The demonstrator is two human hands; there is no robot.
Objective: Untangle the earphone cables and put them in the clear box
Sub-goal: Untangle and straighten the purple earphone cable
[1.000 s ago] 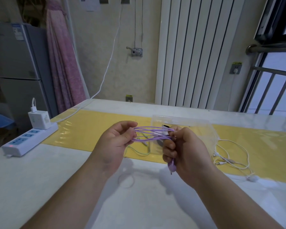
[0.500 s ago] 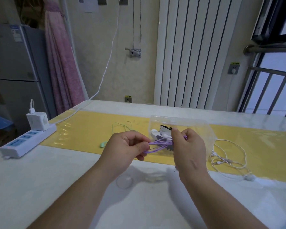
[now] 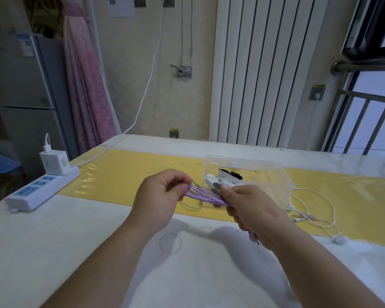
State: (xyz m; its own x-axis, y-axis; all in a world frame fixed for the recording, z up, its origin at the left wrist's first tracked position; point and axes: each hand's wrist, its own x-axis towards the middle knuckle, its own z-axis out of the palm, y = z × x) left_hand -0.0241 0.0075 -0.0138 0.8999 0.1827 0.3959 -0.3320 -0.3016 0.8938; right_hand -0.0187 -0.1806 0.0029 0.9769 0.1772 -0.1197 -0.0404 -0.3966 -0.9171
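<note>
A purple earphone cable (image 3: pixel 206 195), folded into several loops, stretches between my two hands above the table. My left hand (image 3: pixel 162 196) pinches the loops' left end. My right hand (image 3: pixel 251 212) grips the right end, and a purple plug hangs below its fist. Just behind my right hand stands the clear box (image 3: pixel 265 174) on the yellow mat, with white and black items inside. A thin green earphone cable (image 3: pixel 190 206) lies on the mat under the purple loops. A white earphone cable (image 3: pixel 313 210) lies tangled to the right of the box.
A white power strip (image 3: pixel 40 188) with a plugged-in charger sits at the table's left edge, its cord running to the wall. The yellow mat (image 3: pixel 120 176) crosses the white table. A radiator and window bars stand behind the table.
Both hands have shifted slightly right and down with the purple cable. The loops now slant down toward my right hand, which holds the bundle lower than before.
</note>
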